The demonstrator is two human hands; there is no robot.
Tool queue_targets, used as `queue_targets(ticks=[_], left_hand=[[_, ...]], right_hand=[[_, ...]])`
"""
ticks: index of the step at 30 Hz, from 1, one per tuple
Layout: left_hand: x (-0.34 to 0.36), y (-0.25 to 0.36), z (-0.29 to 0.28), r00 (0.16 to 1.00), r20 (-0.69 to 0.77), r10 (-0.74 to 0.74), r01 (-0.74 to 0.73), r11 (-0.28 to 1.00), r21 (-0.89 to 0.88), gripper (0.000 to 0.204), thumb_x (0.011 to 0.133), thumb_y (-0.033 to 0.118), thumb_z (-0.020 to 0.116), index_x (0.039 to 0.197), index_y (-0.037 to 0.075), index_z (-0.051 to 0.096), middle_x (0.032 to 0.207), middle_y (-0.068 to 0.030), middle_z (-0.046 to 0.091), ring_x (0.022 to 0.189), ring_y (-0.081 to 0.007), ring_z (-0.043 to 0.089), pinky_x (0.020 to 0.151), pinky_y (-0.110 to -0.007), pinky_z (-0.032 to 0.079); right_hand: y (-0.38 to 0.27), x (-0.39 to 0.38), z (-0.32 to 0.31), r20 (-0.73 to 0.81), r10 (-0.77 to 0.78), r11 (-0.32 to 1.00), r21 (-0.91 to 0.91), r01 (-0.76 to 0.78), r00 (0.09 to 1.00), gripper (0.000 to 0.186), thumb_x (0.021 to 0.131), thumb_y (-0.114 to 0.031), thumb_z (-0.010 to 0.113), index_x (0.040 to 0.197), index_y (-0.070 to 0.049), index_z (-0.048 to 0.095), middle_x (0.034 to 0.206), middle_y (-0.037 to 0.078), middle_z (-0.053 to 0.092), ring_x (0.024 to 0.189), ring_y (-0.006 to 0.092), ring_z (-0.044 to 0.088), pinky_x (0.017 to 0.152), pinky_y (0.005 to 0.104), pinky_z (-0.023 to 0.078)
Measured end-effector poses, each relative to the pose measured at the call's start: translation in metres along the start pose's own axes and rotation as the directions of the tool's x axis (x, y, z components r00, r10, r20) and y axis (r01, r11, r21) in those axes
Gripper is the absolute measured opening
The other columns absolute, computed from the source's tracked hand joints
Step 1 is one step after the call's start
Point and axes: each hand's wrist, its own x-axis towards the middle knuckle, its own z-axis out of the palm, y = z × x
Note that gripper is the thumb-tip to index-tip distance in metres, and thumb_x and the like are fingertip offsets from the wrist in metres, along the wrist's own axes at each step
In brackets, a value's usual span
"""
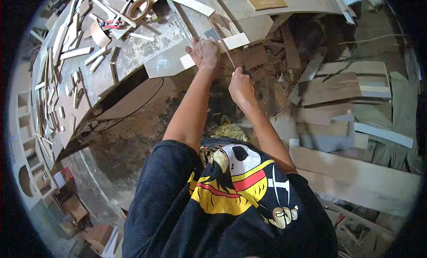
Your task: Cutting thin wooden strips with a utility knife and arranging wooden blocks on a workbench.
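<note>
Black shirt point(222, 213) with printed figure fills 6 o'clock, nearest lens. Workbench point(133, 53), grey and stained, spans 9 to 12 o'clock, strewn with wood offcuts; tape roll point(139, 8) at 11. Scrap boards point(347, 84) heaped on floor, 2 to 4 o'clock. Pale wood strip point(222, 46) lies across bench edge at 12. Left hand point(204, 52) pressed flat on strip, fingers spread. Right hand point(240, 85), just beside at 1 o'clock, fist closed around thin blade-like tool point(227, 55) angled up to strip.
</note>
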Motion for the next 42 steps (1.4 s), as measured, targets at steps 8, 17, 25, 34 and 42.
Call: queue_targets(ticks=[8, 17, 25, 34, 42], left_hand=[[-0.002, 0.003, 0.0, 0.998, -0.015, -0.057, 0.054, 0.988, -0.144, 0.031, 0.078, 0.023, 0.04, 0.066, 0.008, 0.064, 0.078, -0.011, 0.062, 0.096, -0.0276, 0.051, 0.084, -0.051, 0.026], [-0.005, 0.001, -0.002, 0.996, -0.084, 0.035, -0.032, 0.999, 0.032, 0.022, 0.077, 0.018, 0.044, 0.069, 0.01, 0.062, 0.076, -0.0082, 0.06, 0.092, -0.0236, 0.05, 0.079, -0.046, 0.029], [-0.005, 0.004, 0.001, 0.997, -0.065, -0.03, 0.035, 0.997, 0.071, 0.023, 0.078, 0.022, 0.045, 0.072, 0.012, 0.064, 0.084, -0.0045, 0.061, 0.097, -0.0239, 0.048, 0.085, -0.048, 0.026], [-0.005, 0.003, -0.001, 0.997, -0.066, -0.029, 0.032, 0.998, 0.053, 0.018, 0.072, 0.026, 0.05, 0.069, 0.018, 0.065, 0.075, -0.0035, 0.063, 0.093, -0.0231, 0.051, 0.084, -0.047, 0.026], [-0.001, 0.002, 0.01, 0.994, -0.103, -0.048, 0.062, 0.989, 0.136, 0.022, 0.075, 0.03, 0.048, 0.075, 0.018, 0.066, 0.082, -0.0037, 0.063, 0.093, -0.0199, 0.048, 0.081, -0.042, 0.029]], right_hand=[[0.008, 0.006, -0.013, 0.135, -0.09, 0.996, 0.016, 0.089, 0.987, 0.022, 0.086, -0.014, 0.035, 0.087, 0.007, 0.042, 0.072, 0.031, 0.054, 0.073, 0.0436, 0.055, 0.062, 0.0487, 0.044], [0.01, 0.016, -0.019, 0.183, -0.097, 0.995, 0.049, 0.089, 0.978, 0.024, 0.085, -0.014, 0.035, 0.088, 0.008, 0.043, 0.077, 0.032, 0.054, 0.079, 0.0444, 0.053, 0.068, 0.0491, 0.043], [0.013, 0.022, -0.018, 0.142, -0.123, 0.992, 0.054, 0.116, 0.982, 0.025, 0.084, -0.014, 0.037, 0.09, 0.009, 0.045, 0.083, 0.032, 0.053, 0.082, 0.0443, 0.053, 0.072, 0.0472, 0.043], [0.012, 0.03, -0.007, 0.153, -0.059, 0.995, -0.064, 0.07, 0.986, 0.024, 0.085, -0.014, 0.036, 0.089, 0.007, 0.046, 0.081, 0.031, 0.055, 0.081, 0.0433, 0.054, 0.071, 0.0484, 0.043], [0.027, 0.012, -0.013, 0.15, -0.114, 0.993, 0.045, 0.108, 0.982, 0.025, 0.086, -0.016, 0.035, 0.089, 0.006, 0.046, 0.081, 0.03, 0.055, 0.08, 0.0434, 0.054, 0.07, 0.0483, 0.042]])
